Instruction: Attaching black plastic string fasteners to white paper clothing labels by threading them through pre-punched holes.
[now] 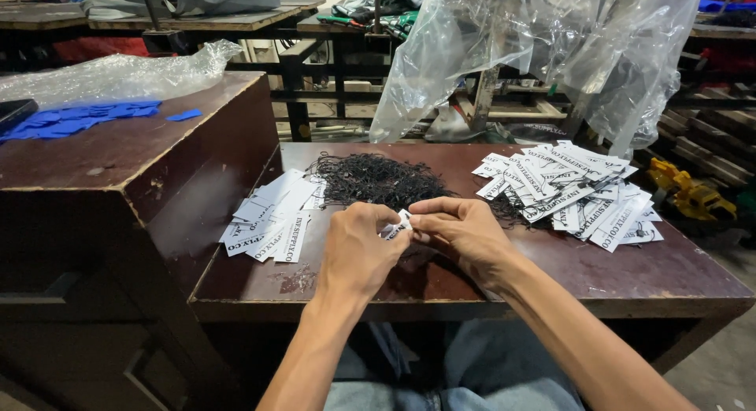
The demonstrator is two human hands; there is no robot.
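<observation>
Both hands pinched one small white tag (400,222) between them — the left hand (362,249) and right hand (465,230) meeting fingertip to fingertip, apparently stringing it. Next would need a cord from the black tangle (378,179) at twelve o'clock. White tags lay stacked at ten (272,218) and two (575,190) — clear bags (551,49) hung beyond.

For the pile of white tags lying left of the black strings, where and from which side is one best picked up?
Probably by a free corner at the near edge of the left tag pile, coming from the front. The tags lie flat and fanned on the dark table, with near ends sticking out; the raised block crowds their left side.
</observation>
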